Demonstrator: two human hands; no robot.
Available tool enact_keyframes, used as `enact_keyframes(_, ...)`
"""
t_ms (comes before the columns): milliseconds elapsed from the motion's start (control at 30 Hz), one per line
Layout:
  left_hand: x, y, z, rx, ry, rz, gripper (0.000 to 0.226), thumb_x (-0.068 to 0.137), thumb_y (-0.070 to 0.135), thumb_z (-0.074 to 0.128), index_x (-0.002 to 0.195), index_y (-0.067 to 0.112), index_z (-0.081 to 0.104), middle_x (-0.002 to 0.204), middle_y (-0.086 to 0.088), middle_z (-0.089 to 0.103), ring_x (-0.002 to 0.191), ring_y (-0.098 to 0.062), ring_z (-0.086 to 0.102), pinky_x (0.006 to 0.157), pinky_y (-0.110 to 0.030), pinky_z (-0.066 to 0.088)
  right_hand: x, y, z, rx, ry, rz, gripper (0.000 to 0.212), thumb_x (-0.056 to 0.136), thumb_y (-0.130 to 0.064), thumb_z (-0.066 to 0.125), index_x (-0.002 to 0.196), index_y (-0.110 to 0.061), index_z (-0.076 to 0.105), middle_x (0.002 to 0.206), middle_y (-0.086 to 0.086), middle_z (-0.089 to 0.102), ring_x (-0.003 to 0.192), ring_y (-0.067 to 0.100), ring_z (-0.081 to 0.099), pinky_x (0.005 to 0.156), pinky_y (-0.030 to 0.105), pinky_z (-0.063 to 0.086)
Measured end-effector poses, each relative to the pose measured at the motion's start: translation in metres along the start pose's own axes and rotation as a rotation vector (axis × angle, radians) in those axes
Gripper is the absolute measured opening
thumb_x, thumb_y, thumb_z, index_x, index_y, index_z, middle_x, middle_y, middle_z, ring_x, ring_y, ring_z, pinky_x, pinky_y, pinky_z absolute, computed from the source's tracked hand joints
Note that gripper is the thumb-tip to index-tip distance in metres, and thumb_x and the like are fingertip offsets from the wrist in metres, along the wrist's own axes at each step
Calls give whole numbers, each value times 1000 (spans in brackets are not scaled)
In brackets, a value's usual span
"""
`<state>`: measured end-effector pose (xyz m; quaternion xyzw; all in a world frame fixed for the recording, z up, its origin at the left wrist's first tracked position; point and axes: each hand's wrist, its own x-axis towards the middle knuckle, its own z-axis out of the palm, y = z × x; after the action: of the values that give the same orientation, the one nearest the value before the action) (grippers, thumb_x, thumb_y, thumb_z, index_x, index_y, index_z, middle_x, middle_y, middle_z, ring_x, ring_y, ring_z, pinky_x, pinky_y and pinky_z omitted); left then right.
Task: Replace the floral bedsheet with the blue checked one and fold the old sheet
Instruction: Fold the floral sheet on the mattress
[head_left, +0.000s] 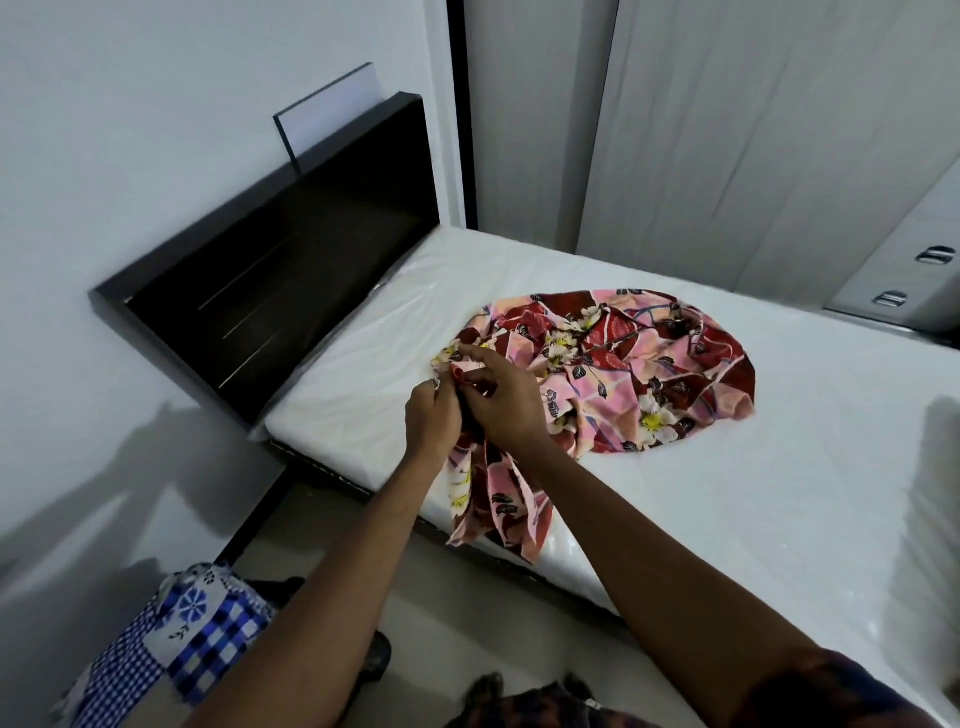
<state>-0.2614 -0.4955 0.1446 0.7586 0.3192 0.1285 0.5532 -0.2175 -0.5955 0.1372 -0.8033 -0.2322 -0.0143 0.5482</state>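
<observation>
So, a bare white mattress (675, 519) is seen here, a bit glossy toward the head end. It's set against a dark headboard (291, 270), which is backed by a plain white wall (130, 130). A white panel (332, 111) is propped behind the headboard. The far side is closed off by pale wardrobe doors (753, 130), with metal handles (935, 254) at the right.

The floral bedsheet (623, 358) is bunched in a heap around the middle of the mattress. One tail is pulled to the near edge and left hanging over it. That tail is held in a double grip: the left hand (434, 423) is curled round the fabric, and a fold is pinched by the right hand (506, 402) just beside it.

The blue checked sheet (197, 639) is piled low on the left, by the wall, well apart from the bed. A strip of pale floor (431, 639) is left open along the near edge, narrowing toward the headboard corner.
</observation>
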Motion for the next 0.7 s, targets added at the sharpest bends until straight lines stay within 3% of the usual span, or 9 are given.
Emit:
enact_keyframes(167,-4,10,-8,-25,-125,10,57,99,59,42,112,12,71,104,-3,73,95,-17,70,86,-32,58,-7,-4,8,-37,16,-47,58,87,-11,65,143,-20,53,103,1,78,78,10,74,67,32,62)
enact_keyframes(300,-3,18,-6,156,-65,111,47,106,40,39,108,3,68,102,-12,71,98,-27,68,76,-28,48,-28,-2,8,137,105,4,67,86,-8,72,146,-22,45,116,-1,74,90,7,73,72,26,62)
enact_keyframes(400,-5,25,-9,277,31,241,47,107,34,39,103,-5,66,103,-22,69,98,-34,65,70,-26,36,-54,10,10,108,276,104,64,83,-24,80,138,-29,47,117,-7,66,97,6,67,75,25,59)
enact_keyframes(533,-10,50,-11,287,44,375,44,106,33,41,85,-1,61,90,-23,69,85,-36,64,64,-28,31,-86,34,14,-152,212,128,69,82,-43,75,141,-30,42,131,-5,58,108,7,57,87,33,56)
enact_keyframes(633,-18,77,-5,227,37,435,43,106,32,43,87,-1,62,84,-15,66,75,-25,58,57,-19,29,-88,41,13,-182,280,293,69,85,-30,69,145,-41,37,135,-7,59,111,12,59,84,39,58)
enact_keyframes(700,-21,93,0,171,33,377,40,106,34,42,89,3,61,82,-6,61,70,-15,53,52,-13,34,-82,46,7,-250,277,342,76,82,-23,68,146,-47,36,118,-10,63,101,14,61,72,36,58)
